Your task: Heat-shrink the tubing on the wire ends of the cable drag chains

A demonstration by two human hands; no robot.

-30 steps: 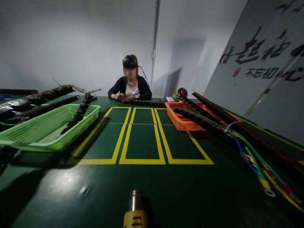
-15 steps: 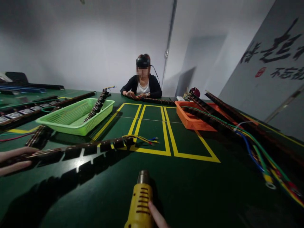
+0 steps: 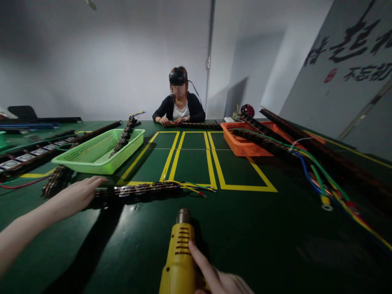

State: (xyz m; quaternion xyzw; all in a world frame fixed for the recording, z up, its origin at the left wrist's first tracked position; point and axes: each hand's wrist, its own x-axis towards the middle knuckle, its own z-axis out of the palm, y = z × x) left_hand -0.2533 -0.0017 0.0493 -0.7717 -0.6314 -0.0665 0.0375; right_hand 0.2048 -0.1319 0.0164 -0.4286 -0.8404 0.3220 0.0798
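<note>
Dark, segmented cable chain [image 3: 143, 188] with coloured wires [image 3: 192, 186] at its right end is laid crosswise on the green counter [image 3: 260, 241], left of centre and towards the near edge, in front of the light-green plastic basket [image 3: 105, 168]. Its left end is covered by the left hand [image 3: 75, 197], whose fingers are stretched out over it; whether they are closed underneath cannot be told. By the right hand [image 3: 229, 282], a yellow heat gun with a metal nozzle [image 3: 181, 261] is touched at its vents with an extended index finger; whether the other fingers are wrapped around it cannot be told. Some weight along its length should be expected from the chain, with bending at the links and a rather slick surface. It is best taken by the segmented body, with support near the middle, while the thin wires and their small end lugs should not be pulled.
</note>
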